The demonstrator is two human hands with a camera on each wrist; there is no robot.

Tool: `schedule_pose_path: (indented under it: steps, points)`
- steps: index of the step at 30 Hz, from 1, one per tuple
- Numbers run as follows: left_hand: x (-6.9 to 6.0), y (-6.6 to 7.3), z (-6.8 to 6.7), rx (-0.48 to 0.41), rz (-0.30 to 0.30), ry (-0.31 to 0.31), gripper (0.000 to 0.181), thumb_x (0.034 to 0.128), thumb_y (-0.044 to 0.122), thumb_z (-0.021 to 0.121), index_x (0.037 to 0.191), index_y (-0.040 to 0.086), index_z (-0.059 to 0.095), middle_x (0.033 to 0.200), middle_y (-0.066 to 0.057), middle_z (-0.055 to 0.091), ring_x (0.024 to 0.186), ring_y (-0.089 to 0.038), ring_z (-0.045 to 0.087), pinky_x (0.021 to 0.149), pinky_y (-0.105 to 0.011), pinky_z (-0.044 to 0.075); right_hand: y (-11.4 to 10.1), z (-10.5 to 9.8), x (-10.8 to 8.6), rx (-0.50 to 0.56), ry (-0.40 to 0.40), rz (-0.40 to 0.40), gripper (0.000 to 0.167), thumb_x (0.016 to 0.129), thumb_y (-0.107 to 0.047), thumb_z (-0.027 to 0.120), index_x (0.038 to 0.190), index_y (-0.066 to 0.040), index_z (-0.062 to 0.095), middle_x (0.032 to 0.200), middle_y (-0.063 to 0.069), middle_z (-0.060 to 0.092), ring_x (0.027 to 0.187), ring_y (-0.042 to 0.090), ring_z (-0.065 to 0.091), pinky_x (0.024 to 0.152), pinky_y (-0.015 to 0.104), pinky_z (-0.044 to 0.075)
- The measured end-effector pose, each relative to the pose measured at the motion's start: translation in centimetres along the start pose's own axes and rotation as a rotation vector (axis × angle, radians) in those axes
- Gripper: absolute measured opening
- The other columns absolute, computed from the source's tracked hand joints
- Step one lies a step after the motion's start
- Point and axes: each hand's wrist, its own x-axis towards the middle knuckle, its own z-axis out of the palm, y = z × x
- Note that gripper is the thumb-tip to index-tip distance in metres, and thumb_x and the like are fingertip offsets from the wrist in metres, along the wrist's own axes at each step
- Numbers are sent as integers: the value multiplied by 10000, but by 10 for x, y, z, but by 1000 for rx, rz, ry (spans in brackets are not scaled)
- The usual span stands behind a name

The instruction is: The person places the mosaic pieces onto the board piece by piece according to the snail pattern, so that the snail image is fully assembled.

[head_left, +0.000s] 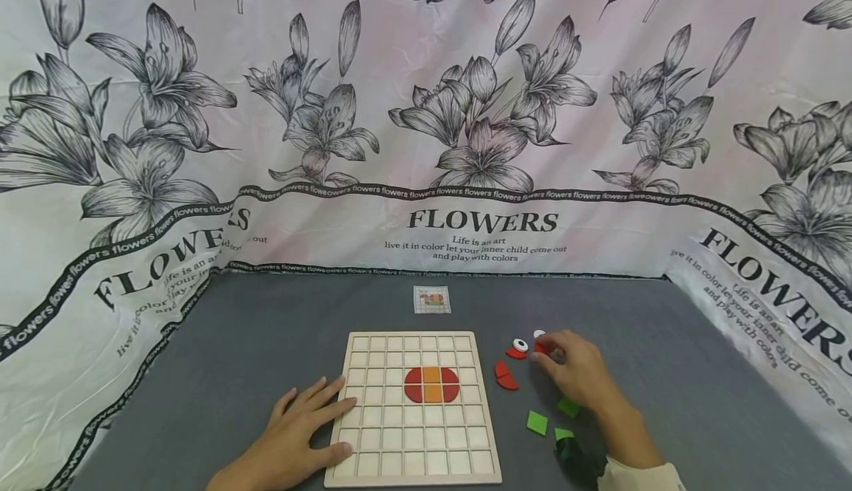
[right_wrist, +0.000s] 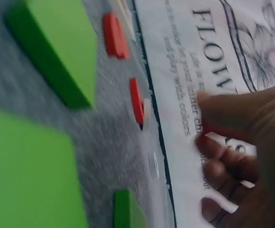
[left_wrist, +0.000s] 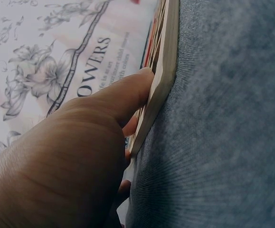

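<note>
L grip (head_left: 296, 428) on brd (head_left: 413, 415) edge; R grip (head_left: 574, 365) apart.

Pale pinkish-white fabric (head_left: 373, 47) across the back and down both sides, slightly creased; black line-drawn lilies (head_left: 484, 156), wavy black border band (head_left: 399, 192), "FLOWERS" lettering (head_left: 482, 220) (repeats on both sides, partly folded at left). Dark grey, cloth-textured tabletop (head_left: 266, 343) below. Soft light.
</note>
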Motion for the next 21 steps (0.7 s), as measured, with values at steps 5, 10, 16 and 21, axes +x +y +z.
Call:
schedule_pose_path:
  steps: [5,10,16,21]
  points:
    - [0,1,-1,-38,0,-27,642,880,565,611,1397,189,553,1534,-84,320,1393,-418,207,991,-689,26,-25,-4,2,64,76,-100,259,791,-111,805,1032,-62,725,896,-29,631,787,214,576,631,405,489]
    - [1,1,-1,-52,3,-44,633,891,558,602,1403,191,545,1538,-86,310,1393,-425,198,988,-696,20,-50,-7,1,90,129,-188,269,761,-118,829,1010,-92,731,882,-76,613,774,193,573,616,364,494]
    - [3,1,-2,-51,-5,-47,650,880,580,601,1407,205,540,1541,-78,305,1395,-422,194,990,-695,15,-76,-5,-3,175,130,-280,289,744,-94,837,1012,-107,731,909,-107,611,771,105,560,611,287,496]
    - [3,0,-2,-42,-2,-43,646,884,573,600,1401,189,547,1537,-84,312,1392,-422,202,989,-692,21,-92,8,-8,237,85,-344,259,760,-93,827,997,-115,724,874,-117,584,757,97,550,623,293,506]
